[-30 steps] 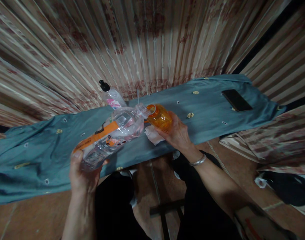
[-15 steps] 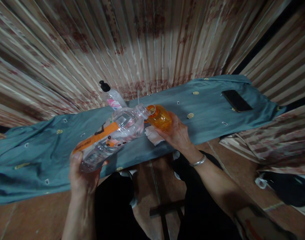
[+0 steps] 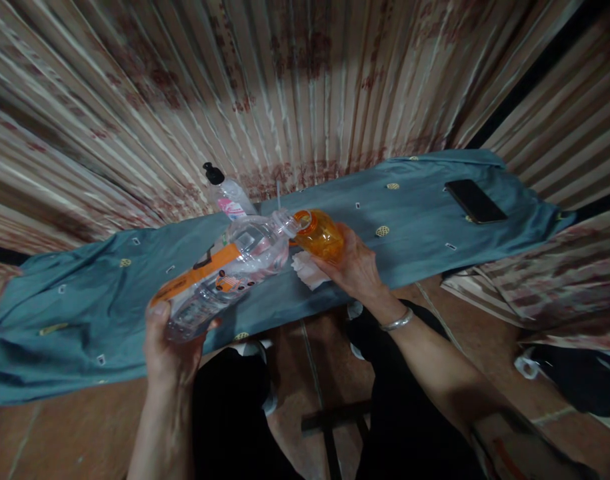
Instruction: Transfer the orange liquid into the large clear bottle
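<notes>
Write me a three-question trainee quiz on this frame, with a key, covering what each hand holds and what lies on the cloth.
1. Multiple choice: what does the left hand hold? A) a mug B) a clear bottle with an orange label, tilted on its side C) a spoon
2. True or false: the orange bottle in the right hand is kept well apart from the clear bottle.
3. Short answer: what dark, flat thing lies at the right end of the blue cloth?

Key
1. B.
2. False: its mouth meets the neck of the clear bottle.
3. A phone.
</notes>
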`<state>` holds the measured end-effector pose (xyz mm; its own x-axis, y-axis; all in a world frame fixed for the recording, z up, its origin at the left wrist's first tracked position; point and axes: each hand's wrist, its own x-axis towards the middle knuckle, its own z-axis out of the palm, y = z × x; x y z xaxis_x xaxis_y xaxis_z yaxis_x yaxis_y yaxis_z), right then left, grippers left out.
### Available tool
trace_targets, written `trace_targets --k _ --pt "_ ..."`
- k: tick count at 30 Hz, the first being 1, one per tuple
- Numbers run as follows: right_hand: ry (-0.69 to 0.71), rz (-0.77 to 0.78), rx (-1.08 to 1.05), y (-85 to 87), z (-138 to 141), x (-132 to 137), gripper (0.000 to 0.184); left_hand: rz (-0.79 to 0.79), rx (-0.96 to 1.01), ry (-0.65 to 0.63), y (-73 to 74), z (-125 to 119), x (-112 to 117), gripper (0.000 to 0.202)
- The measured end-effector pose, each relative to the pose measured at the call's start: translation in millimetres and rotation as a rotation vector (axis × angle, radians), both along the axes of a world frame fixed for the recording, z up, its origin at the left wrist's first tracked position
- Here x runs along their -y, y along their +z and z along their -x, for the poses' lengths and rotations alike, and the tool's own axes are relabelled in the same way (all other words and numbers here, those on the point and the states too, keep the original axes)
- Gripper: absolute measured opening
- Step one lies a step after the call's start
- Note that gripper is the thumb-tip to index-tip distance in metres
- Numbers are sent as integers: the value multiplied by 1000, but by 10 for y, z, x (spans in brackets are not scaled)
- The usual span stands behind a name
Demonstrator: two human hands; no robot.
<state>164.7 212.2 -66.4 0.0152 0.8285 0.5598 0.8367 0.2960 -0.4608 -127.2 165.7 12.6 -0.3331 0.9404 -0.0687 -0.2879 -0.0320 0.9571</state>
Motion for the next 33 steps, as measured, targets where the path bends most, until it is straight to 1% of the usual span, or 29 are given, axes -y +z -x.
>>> trace_targets --k 3,7,15,20,24,30,33 --pt "-12 5 11 10 3 -5 75 17 38 29 2 -22 -15 79" --pt "-24 -3 14 14 1 -7 74 43 83 47 -17 -44 -45 72" --pt "-34 -23 20 22 -2 22 73 45 62 45 -46 -19 -43 68" --pt "-52 -61 23 33 6 27 68 52 67 40 -47 -28 -43 66" --pt "-63 -55 11 49 19 37 72 59 61 55 -36 -30 -38 66" --pt "-36 -82 -2 21 13 38 72 45 44 20 -22 -39 -6 59" --pt "-46 -61 4 -1 3 36 78 59 66 22 -18 -50 -2 62"
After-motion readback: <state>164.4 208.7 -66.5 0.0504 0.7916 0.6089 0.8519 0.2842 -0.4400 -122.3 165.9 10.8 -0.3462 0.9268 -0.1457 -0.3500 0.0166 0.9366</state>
